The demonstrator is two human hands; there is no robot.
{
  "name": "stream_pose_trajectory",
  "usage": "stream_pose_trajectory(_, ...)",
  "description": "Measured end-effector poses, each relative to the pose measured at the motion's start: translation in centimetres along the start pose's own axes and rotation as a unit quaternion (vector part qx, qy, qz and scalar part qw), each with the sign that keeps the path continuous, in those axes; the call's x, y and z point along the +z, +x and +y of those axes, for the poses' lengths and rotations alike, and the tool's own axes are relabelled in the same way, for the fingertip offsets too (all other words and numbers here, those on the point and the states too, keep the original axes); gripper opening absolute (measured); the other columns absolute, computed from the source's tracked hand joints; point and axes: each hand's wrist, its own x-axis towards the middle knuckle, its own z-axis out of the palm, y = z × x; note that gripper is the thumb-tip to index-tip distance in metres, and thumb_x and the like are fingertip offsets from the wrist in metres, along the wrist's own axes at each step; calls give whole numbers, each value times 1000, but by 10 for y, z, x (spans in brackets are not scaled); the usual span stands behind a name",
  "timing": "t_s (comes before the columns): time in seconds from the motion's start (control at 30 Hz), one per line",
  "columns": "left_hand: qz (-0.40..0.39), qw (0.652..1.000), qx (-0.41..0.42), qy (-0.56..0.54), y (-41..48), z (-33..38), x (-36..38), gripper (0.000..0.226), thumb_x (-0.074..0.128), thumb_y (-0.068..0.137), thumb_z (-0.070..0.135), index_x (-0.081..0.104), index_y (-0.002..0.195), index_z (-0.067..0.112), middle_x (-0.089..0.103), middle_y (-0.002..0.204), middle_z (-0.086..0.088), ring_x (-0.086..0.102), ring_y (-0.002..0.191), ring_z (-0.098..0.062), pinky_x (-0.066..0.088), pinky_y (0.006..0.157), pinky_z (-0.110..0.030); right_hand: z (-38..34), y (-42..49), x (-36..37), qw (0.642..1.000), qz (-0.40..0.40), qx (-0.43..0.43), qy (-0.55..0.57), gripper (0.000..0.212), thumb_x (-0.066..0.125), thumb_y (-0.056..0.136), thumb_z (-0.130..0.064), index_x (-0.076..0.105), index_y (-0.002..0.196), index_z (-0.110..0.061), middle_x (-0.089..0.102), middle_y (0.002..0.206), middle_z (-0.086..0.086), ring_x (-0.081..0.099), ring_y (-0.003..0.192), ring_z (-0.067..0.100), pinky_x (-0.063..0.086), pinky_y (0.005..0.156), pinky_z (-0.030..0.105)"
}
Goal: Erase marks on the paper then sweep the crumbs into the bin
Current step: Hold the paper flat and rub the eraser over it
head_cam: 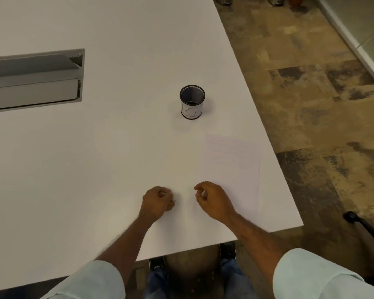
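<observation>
A small black mesh bin (192,102) with a white hand-lettered label stands upright on the white table (95,158), towards its right side. A sheet of paper (231,165) with faint lines lies flat near the table's right edge, in front of the bin. My left hand (157,201) rests on the table left of the paper, fingers curled into a loose fist. My right hand (213,201) sits at the paper's near left corner, thumb and fingertips pinched together. I cannot make out an eraser or crumbs in either hand or on the table.
A grey recessed cable box (34,79) with its flap up is set into the table at the far left. The table's front edge runs just behind my wrists, its right edge beside the paper. A black chair part (363,227) is on the patterned floor.
</observation>
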Motion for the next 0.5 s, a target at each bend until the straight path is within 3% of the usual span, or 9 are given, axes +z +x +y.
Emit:
stream_pose_trajectory(0.13,-65,991,8,-118,0,2,7,11,64,91,3,68,101,4,76,90,-15,75,83,-25,60,73,-30,-13,7,16,999,-33,6,42,23,67,88,-21,65,111,-16,65,87,-9,63,71,9,56,71,28)
stream_pose_trajectory(0.27,-80,986,23,-142,10,-3,10,18,64,90,0,68,108,3,75,100,-16,73,94,-28,59,84,-37,-19,18,29,994,-26,12,106,23,73,83,-20,67,106,-16,68,93,-8,65,76,9,56,72,25)
stream_pose_trajectory(0.5,-115,984,49,-128,15,3,19,22,61,93,-1,65,114,3,75,97,-13,74,89,-24,59,75,-27,-9,25,24,992,25,3,121,15,74,80,-11,70,95,-12,70,87,-1,65,71,12,57,66,27)
